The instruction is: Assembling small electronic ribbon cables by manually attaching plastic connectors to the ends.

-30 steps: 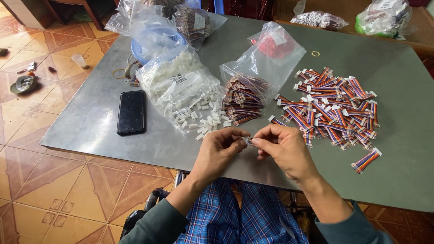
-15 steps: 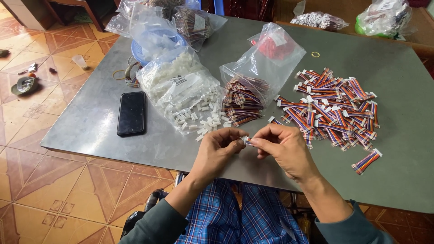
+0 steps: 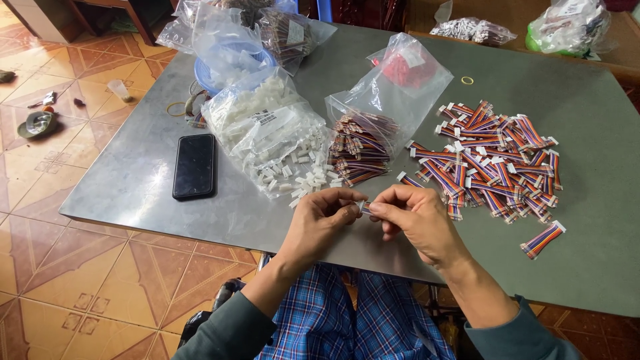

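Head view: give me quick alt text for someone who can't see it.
Two bare hands, left hand and right hand, pinch a small wire piece between them over the near edge of a grey table. A pile of multicoloured ribbon cables lies right, bags of white connectors and a black phone left.

On the surface (image 3: 587,133), the phone (image 3: 194,166) lies at the left. Just right of it sits the bag of connector housings (image 3: 267,127), with loose housings (image 3: 300,183) spilled at its near edge. Right of those lies the open bag of wire bundles (image 3: 380,120), and further right the heap of ribbon cables (image 3: 497,160). One single cable (image 3: 543,240) lies apart, nearer the person. Behind the housings stand more bags (image 3: 227,33). Both hands meet at the near edge.
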